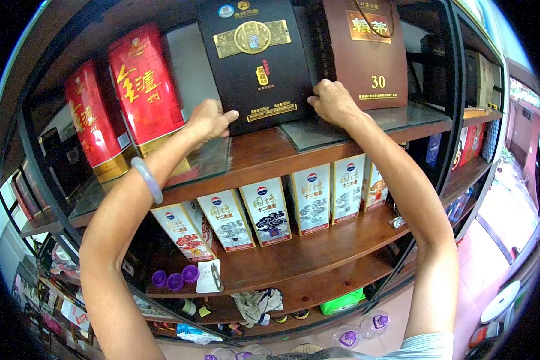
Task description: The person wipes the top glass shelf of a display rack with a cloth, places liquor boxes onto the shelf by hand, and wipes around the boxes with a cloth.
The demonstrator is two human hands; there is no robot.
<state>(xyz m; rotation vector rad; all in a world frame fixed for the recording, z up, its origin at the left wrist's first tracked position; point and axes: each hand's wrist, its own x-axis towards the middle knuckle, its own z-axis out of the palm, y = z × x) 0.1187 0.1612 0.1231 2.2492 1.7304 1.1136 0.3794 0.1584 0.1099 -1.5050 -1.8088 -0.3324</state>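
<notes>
A large black liquor gift box [255,66] with a gold plaque stands upright at the upper shelf. My left hand [213,120] grips its lower left edge, the thumb pressed on the front. At the lower right edge, my right hand [336,103] is closed on the same box, fingers curled. To the right stands a brown box [372,60] marked 30, with a cord handle. Two red boxes with gold lettering are left of the black one; the nearer is a red box [141,81]. A pale bangle [147,180] circles my left forearm.
Glass panels [366,129] lie on the wooden upper shelf [258,156]. Below, several white liquor boxes [266,213] stand in a row on the middle shelf [294,255]. Purple cups [175,281], a cloth [258,305] and a green bag [342,301] sit lower down.
</notes>
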